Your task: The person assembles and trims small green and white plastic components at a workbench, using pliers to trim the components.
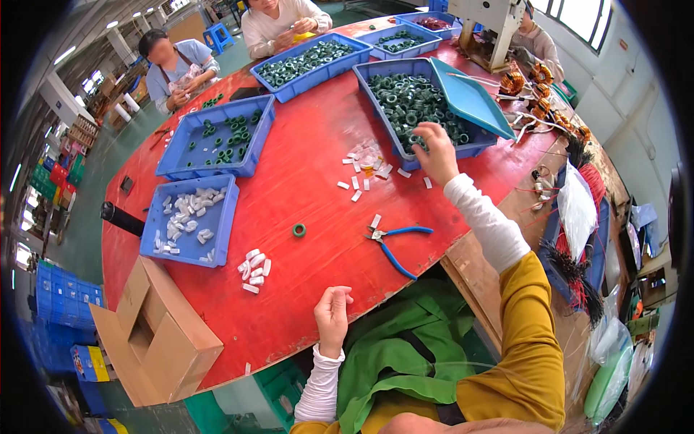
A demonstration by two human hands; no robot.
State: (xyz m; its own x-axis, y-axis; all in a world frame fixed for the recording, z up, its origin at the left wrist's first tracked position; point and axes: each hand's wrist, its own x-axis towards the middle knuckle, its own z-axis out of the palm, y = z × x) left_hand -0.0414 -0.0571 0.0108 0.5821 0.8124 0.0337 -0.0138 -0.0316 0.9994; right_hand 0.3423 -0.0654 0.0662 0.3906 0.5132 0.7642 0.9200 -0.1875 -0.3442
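Leftmost, a brown cardboard box (189, 354) stands with flaps raised at the table edge. Just beyond it, a small blue tray (229, 224) holds glossy white pieces, with a loose heap of white pieces (255, 271) on the red table nearby; these look light and a bit slick, best pinched across the middle.

Next, one loose green ring (299, 235) lies flat on the red top, by itself. Probably stiff and dense for its size, smooth-coated, maybe chippable if dropped. Best hold: thumb and forefinger across the outer rim, or a fingertip hooked through the hole.

Left hand (332, 318): near the table's front edge, fingers curled in toward the thumb; whether anything sits inside, cannot tell. Right of it, blue-handled pliers (401, 233) lie spread, beyond them scattered white tabs (356, 195).

Farther right, green rings (405, 101) heap in a deep blue bin (477, 148), a teal tray (473, 98) tilted over its right side. Jumbled rings likely roll and slide on each other; singles from the top look easiest. Right hand (437, 152): at the bin's near side, fingers bent; grasp on a ring, cannot tell.
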